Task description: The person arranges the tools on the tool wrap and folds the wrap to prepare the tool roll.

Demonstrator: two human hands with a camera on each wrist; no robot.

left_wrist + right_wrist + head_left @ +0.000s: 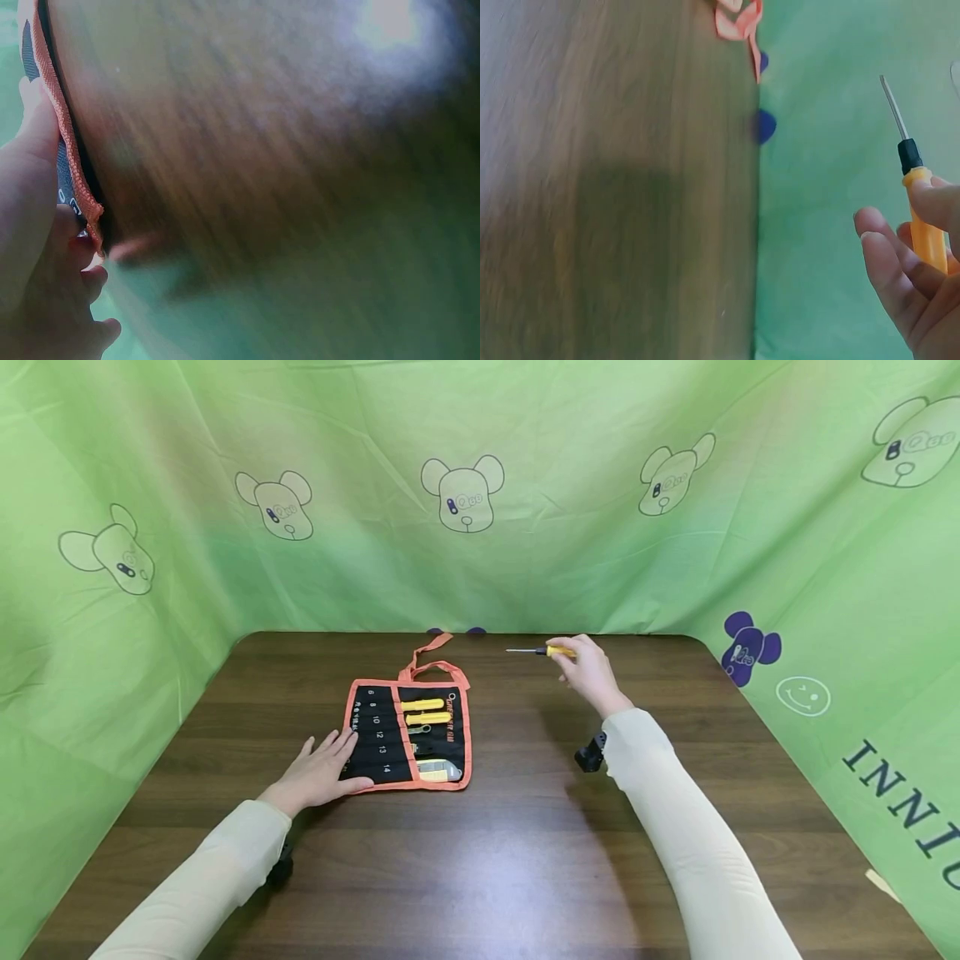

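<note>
My right hand holds a screwdriver above the far right part of the table. The screwdriver has a yellow handle, a black collar and a thin metal shaft, which points left in the head view. Spread out on the table lies a black tool pouch with orange edging and printed numbers. The left hand rests with spread, straight fingers on the pouch's left side. Tucked into the pouch are two yellow handles and a yellow and grey utility knife.
Orange ties trail from the pouch's far edge toward the back of the dark wooden table. A green printed curtain encloses the table at the back and sides. Black wrist cameras sit under the sleeves.
</note>
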